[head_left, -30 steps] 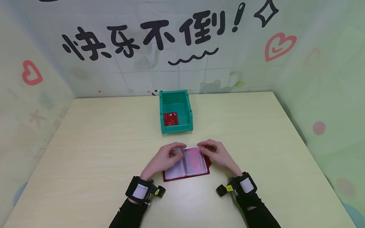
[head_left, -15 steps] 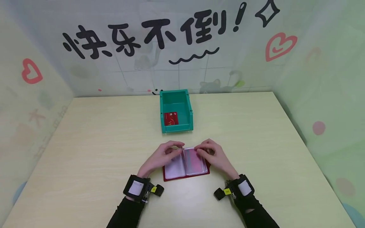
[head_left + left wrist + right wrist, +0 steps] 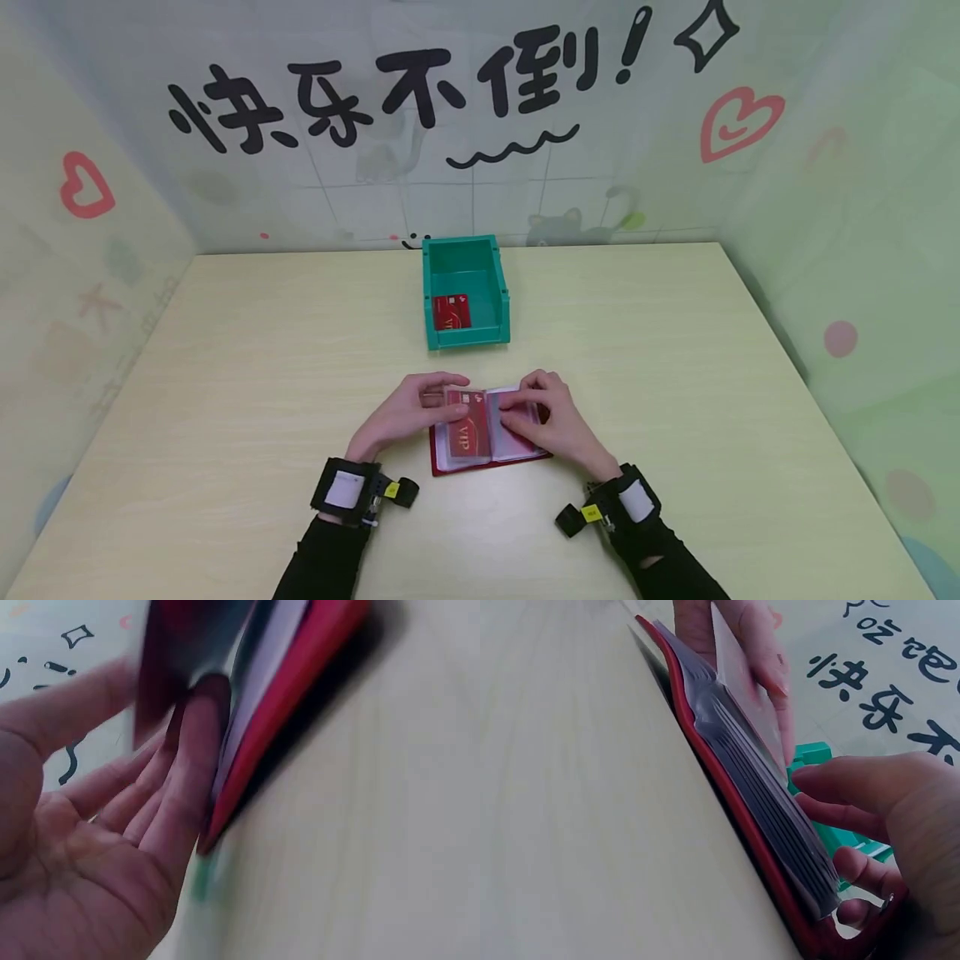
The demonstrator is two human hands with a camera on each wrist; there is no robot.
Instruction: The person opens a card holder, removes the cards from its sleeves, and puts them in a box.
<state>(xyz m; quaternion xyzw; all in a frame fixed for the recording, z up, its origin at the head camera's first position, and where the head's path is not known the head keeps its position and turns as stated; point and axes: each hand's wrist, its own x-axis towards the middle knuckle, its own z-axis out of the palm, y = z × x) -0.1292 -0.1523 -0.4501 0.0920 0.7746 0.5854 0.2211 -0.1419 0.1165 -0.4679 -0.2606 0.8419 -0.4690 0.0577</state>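
Observation:
A small card holder (image 3: 512, 446) with a red cover and clear sleeves lies spread on the table. My left hand (image 3: 405, 412) pinches its turned sleeve, which carries a red VIP card (image 3: 469, 433); the thumb is in front and fingers behind, as the left wrist view shows. My right hand (image 3: 551, 421) is over the right-hand sleeves. Seen from the right wrist, its curved thumb and index fingertips are close to the upper sleeve edges, and the other fingers are by the stack's side near the cover. Whether the right fingertips touch the sleeves is unclear.
Behind the holder stands a green open bin (image 3: 483, 335) with another red card (image 3: 452, 312) inside at its front left. The light wooden table (image 3: 247, 400) meets printed cloth walls (image 3: 337, 200) at the back and sides.
The left hand has moved left, turning a sleeve over so the red VIP card shows. The right hand has shifted slightly left over the right-hand sleeves.

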